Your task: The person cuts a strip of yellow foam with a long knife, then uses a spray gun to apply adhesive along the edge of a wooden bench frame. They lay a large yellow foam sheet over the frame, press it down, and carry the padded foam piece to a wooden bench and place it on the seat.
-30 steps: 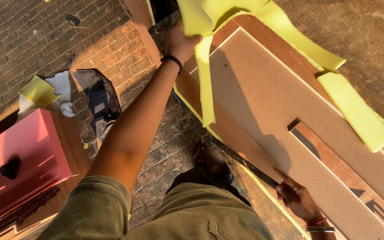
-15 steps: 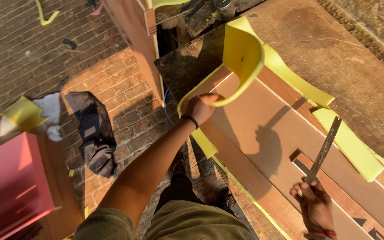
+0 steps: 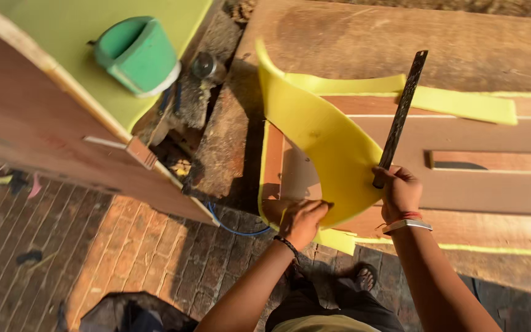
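Gripping the yellow film at its lower edge, left hand is clenched on the peeled sheet, knuckles up. Right hand is closed around the base of a dark flat blade, which points up and slightly right, away from the body. Film curls up off the brown door panel lying flat on the wooden counter; the loose flap stands between the two hands, with the left one nearer its attached corner. A narrower yellow strip runs right along the panel's far edge, long axis left-to-right. Green cup sits on a second, yellow-faced panel at upper left, well apart. Cannot tell where the film is still bonded; the flap hides that line. Blade edge is too dark to read. Panel's right end is cut off.
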